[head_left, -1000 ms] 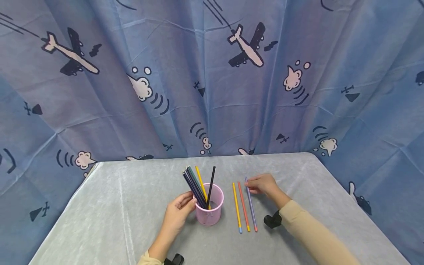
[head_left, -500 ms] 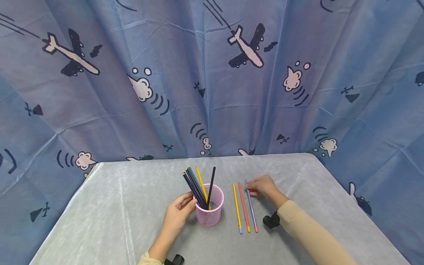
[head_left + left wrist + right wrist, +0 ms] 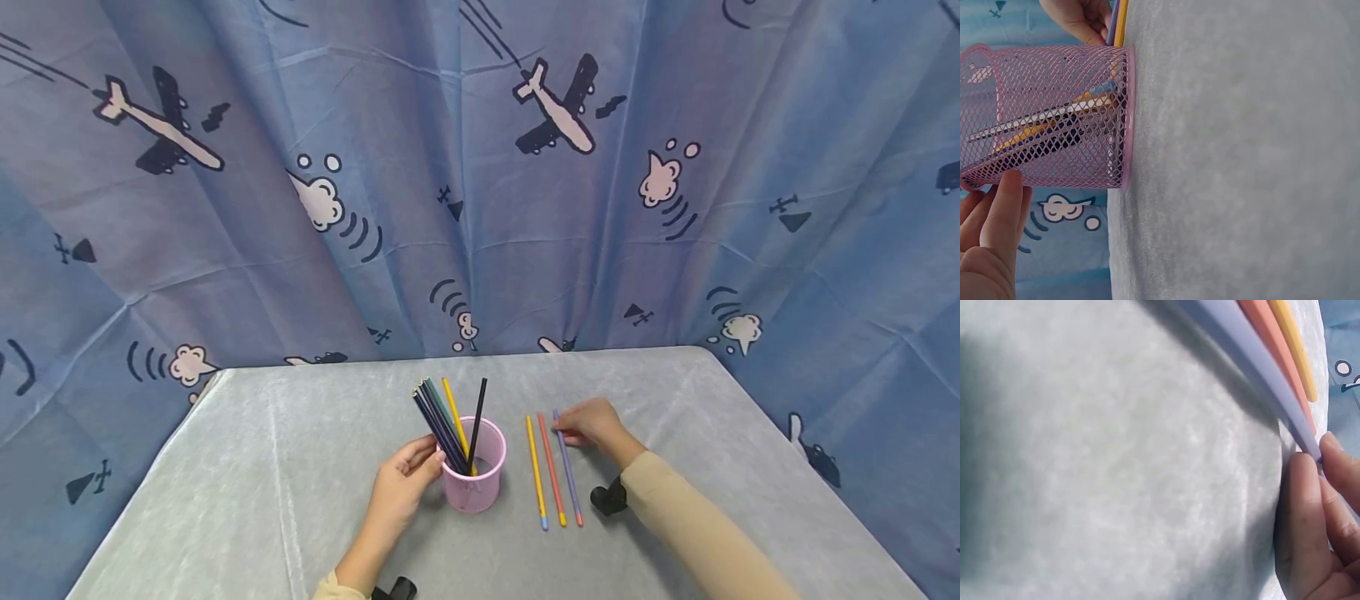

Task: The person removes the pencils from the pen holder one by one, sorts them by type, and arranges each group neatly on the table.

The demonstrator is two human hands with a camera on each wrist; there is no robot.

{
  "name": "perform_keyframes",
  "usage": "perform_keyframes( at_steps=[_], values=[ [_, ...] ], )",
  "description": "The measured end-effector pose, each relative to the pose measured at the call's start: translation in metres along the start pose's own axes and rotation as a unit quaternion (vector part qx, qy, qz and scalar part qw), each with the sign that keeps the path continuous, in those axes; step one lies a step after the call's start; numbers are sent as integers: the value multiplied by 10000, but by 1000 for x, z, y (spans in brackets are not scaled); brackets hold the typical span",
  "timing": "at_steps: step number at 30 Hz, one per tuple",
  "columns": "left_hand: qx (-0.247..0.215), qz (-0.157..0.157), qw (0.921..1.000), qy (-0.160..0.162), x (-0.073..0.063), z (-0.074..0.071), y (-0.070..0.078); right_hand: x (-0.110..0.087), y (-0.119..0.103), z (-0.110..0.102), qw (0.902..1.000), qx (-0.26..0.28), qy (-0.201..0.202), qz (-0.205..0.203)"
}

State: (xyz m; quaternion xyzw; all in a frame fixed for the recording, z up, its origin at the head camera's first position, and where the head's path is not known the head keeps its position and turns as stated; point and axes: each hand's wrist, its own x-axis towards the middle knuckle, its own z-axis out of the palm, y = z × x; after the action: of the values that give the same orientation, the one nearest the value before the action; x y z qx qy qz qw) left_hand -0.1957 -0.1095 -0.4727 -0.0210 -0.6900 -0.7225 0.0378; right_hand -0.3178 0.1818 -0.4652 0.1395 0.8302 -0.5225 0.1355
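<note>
In the head view a pink mesh pencil cup (image 3: 472, 496) stands upright on the table. My left hand (image 3: 401, 483) holds its left side at the rim, and a fingertip touches the mesh in the left wrist view. Several dark pencils (image 3: 438, 429), a yellow pencil (image 3: 454, 417) and a black pencil (image 3: 477, 427) lean inside it. To the cup's right, my right hand (image 3: 596, 423) pinches the far end of a purple pencil (image 3: 568, 475). Left of that pencil lie a coral-red pencil (image 3: 553, 475) and a yellow pencil with a blue end (image 3: 536, 475), roughly parallel.
A pale grey cloth covers the table (image 3: 330, 433). Behind its far edge hangs a blue curtain (image 3: 375, 250) with printed airplanes. A black wrist mount (image 3: 609, 497) sits under the right wrist; another black mount (image 3: 396, 588) shows at the left wrist.
The right hand and sleeve have shifted slightly left and nearer, and the purple pencil's far end has come slightly nearer with them. The left hand and the cup have stayed in place.
</note>
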Motion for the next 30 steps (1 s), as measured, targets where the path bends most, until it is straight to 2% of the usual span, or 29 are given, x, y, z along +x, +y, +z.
perform_keyframes(
  at_steps=[7,15,20,30],
  values=[
    [-113,35,9999,-34,0,3,2,0,-1,-4,9999,-16,-93,-49],
    [-96,9,10000,-12,-1,2,1,-2,2,5,9992,-252,239,-197],
    [-75,-22,10000,1,-1,2,0,-2,3,7,9988,-231,338,-273],
    [-44,6,10000,-46,-2,1,3,5,6,10,9968,-512,491,-373]
  ],
)
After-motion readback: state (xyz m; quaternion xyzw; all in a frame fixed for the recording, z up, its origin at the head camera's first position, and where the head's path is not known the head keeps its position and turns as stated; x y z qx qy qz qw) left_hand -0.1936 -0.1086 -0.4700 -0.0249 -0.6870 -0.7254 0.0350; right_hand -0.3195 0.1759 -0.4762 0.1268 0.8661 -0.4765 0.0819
